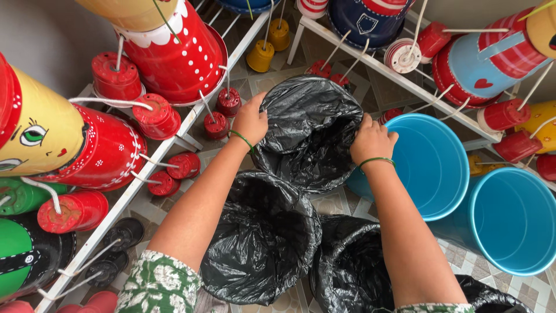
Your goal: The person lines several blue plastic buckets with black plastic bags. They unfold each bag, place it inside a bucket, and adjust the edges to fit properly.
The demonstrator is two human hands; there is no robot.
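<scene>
While stretched at the rim | black bin liner [310, 124]: thin, slippery, tearable | left hand [250, 120], right hand [372, 139]: both pinching liner edge

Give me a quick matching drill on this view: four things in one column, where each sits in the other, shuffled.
Things:
1. left hand
2. right hand
3. blue buckets
4. small yellow pots

Places:
A. top of view, between the white racks
B. right rim of the far black bag
C. right of the bags, on the floor
D. left rim of the far black bag

Pairs: 1-D, 2-B, 3-C, 4-A
</scene>
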